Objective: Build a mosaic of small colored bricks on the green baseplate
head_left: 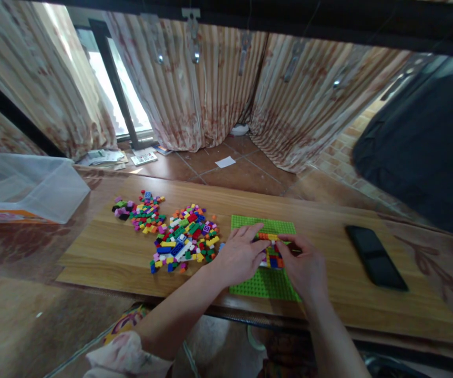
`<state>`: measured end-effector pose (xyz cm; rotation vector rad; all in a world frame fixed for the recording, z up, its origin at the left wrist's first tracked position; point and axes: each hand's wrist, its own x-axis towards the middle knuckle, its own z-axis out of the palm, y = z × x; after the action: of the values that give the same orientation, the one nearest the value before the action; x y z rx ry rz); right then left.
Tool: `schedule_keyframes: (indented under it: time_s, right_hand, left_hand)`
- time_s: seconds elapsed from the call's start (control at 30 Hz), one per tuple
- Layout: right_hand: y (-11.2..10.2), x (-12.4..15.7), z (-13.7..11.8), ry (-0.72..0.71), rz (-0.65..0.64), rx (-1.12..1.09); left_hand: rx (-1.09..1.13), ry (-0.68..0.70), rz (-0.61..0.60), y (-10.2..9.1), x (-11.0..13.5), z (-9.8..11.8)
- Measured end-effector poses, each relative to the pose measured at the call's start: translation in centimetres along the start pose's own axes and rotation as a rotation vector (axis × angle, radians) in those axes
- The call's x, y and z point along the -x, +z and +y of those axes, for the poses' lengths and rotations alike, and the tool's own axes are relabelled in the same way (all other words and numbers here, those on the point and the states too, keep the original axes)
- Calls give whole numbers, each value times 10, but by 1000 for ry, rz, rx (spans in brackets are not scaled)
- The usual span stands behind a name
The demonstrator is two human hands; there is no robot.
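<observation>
A multicoloured block of toy building bricks [274,260] stands on a green studded baseplate [266,290]. From the left, my left hand [240,257] steadies the brick block, its fingers bent around the left side and partly hiding it. My right hand [305,265] comes in from the right, with thumb and index finger pinched at the block's upper right corner. Whatever brick sits between those fingertips is too small and covered to make out. Orange and yellow bricks [268,237] form the block's far edge.
Left of the baseplate lies a heap of loose bricks [179,247], with a smaller heap [147,215] behind it. A clear plastic bin [59,191] stands at the far left. On the wooden tabletop [329,210], a black phone [376,257] lies to the right.
</observation>
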<state>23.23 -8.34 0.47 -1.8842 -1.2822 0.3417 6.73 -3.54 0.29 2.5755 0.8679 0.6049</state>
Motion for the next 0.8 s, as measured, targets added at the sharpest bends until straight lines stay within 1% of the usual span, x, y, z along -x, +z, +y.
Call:
schedule_keyframes:
  time_s: [0.1,0.27,0.47,0.7,0.8]
  right_hand:
    - [1,-1,4,38,-8,-7]
    - [6,-2,7,52,4,27]
    - [9,-4,7,107,-13,-62]
    - [11,-6,6,76,-4,-23]
    - [11,-7,6,93,-5,-42]
  left_hand:
    - [2,1,-2,0,0,1]
    - [3,-3,15,0,0,2]
    - [-22,2,9,1,0,2]
    - [11,2,3,0,0,3]
    - [22,1,0,-2,0,2]
